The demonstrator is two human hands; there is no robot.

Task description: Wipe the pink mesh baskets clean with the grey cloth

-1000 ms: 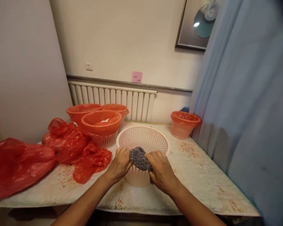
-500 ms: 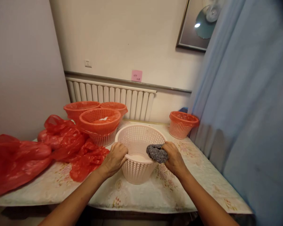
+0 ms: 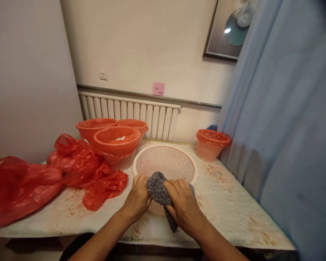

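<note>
A pale pink plastic basket (image 3: 165, 154) with holes in its wall stands on the table in front of me. My left hand (image 3: 139, 195) is closed on the near left part of its rim. In my right hand (image 3: 183, 206) is a dark grey speckled cloth (image 3: 159, 188), bunched over the near rim, with one end hanging down outside the basket. The fingers of my right hand press the cloth against the rim. Both hands and the cloth hide much of the basket's near side.
Several baskets lined with red bags, one of them a front basket (image 3: 116, 145), stand at the back left. Another lined basket (image 3: 210, 145) is by the blue curtain (image 3: 282, 119). Red plastic bags (image 3: 21, 188) cover the left of the flowered tablecloth (image 3: 233, 210).
My right hand has moved left and nearer along the basket's rim with the cloth, closer to my left hand. The basket now leans or has turned slightly. My left hand keeps its hold.
</note>
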